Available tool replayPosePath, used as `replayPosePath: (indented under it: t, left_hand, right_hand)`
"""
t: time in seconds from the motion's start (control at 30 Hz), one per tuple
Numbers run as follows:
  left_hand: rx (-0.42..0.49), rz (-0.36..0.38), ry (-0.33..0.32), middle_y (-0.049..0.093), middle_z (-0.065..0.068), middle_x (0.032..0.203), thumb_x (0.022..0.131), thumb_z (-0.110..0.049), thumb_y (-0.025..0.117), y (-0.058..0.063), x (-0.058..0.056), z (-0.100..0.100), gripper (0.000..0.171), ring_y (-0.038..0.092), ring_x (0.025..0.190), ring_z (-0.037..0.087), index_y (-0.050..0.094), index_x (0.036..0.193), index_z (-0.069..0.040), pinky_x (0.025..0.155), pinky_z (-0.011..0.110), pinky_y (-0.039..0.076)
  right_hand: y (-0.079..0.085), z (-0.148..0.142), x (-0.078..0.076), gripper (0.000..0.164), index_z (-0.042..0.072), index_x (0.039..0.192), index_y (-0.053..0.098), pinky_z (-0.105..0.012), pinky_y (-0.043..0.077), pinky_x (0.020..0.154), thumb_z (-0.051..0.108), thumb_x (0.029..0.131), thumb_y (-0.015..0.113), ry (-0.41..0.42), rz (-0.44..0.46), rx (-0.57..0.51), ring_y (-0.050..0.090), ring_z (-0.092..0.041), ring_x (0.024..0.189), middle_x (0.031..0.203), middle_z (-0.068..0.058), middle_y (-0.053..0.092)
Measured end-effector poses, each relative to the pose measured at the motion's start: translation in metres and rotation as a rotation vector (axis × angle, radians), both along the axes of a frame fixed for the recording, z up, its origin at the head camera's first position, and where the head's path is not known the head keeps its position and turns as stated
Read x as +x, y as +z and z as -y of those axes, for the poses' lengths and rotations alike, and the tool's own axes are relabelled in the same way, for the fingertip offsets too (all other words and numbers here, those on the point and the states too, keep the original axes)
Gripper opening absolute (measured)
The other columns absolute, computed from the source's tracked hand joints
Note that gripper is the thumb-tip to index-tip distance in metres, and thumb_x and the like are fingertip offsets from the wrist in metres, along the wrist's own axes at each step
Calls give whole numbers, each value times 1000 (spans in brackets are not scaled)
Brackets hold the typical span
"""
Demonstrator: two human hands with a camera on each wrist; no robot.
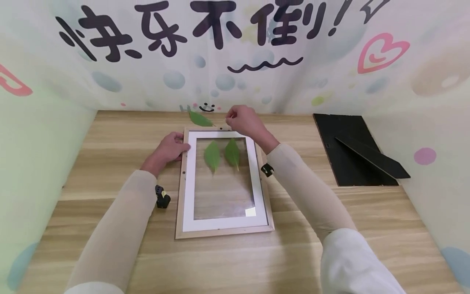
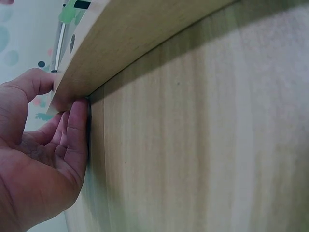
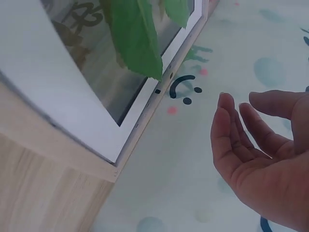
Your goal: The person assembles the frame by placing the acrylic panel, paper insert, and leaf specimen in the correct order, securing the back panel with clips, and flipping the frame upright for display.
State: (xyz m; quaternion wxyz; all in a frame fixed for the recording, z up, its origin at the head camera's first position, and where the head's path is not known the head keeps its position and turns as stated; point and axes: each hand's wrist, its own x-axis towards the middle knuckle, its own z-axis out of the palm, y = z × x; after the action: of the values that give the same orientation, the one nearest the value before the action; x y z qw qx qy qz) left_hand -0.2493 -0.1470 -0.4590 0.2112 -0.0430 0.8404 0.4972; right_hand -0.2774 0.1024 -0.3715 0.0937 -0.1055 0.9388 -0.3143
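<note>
Head view: wooden frame (image 1: pixel 225 232) on table (image 1: pixel 205 265), long axis pointing to wall (image 1: pixel 147 81). Inside it two leaves (image 1: pixel 212 156), stems pointing away from wall. Left hand (image 1: pixel 167 148) pinches frame's left edge. Right hand (image 1: pixel 244 120) near far edge, fingers loosely bent, empty.

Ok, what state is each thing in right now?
Light wooden rectangular frame: lying on the table
Two pointed green leaves: on its clear pane
Third green leaf: outside, beyond the far edge
Black rectangular board: apart, stand angled out
Left grip: holding frame's left edge
Right grip: loosely curled, seemingly empty
</note>
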Motion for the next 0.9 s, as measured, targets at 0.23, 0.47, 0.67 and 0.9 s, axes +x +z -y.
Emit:
replayPosePath:
  t: [0.23,0.47,0.67,0.9]
  left_hand:
    - [-12,11,3,47,19,129,96,-20,58,-1,4,-2,61,57,102,26,29,148,-4,80,30,53]
    - [-6,8,5,48,19,129,97,-20,57,2,4,1,60,57,100,25,30,148,-4,80,30,53]
    - [-2,9,6,48,19,128,96,-20,57,2,4,0,60,57,97,23,31,147,-3,75,26,53]
    - [4,7,8,49,19,128,96,-20,58,-1,2,2,59,58,96,23,31,146,-3,74,25,53]
  right_hand:
    - [-10,12,-25,20,5,108,65,-29,50,67,15,95,55,-5,56,-59,69,-25,88,103,-9,68]
    - [-19,22,-43,24,0,113,64,-29,51,69,10,93,56,9,114,-111,68,-30,94,106,-15,68]
    - [-28,26,-54,29,-4,117,63,-30,53,72,8,93,55,-3,158,-146,67,-33,97,108,-20,68]
    - [-35,30,-62,28,-4,117,62,-34,55,79,3,91,55,-52,212,-208,65,-29,96,105,-13,63]
